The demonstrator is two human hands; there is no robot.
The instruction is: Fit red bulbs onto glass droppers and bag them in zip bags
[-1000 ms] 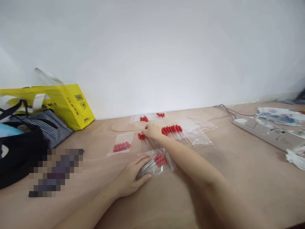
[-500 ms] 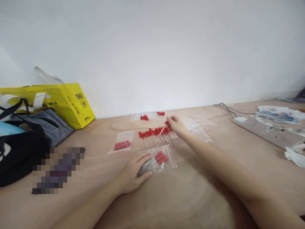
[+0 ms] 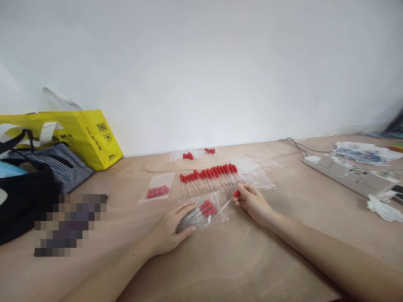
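My left hand (image 3: 174,224) is closed on the left end of a clear zip bag (image 3: 220,209), which holds several red-capped droppers (image 3: 208,208). Just right of that bag, my right hand (image 3: 252,201) pinches a single dropper by its red bulb (image 3: 236,193); its thin clear stem points down-left towards the bag's opening. Behind both hands lies a row of red-capped droppers (image 3: 209,172) on the table. Left of the row is another clear bag (image 3: 160,183) with several droppers in it.
More bags with red bulbs (image 3: 188,155) lie near the wall, and clear bags (image 3: 260,180) right of the row. A power strip (image 3: 340,175) with cables and papers (image 3: 365,152) are at the right. A yellow bag (image 3: 94,142), striped pouch (image 3: 67,165) and blurred dark object (image 3: 72,226) are at the left.
My right hand has come from above the row down and rightwards to beside the held bag, bringing a dropper with it. My left hand keeps its hold on the bag. The view has shifted slightly.
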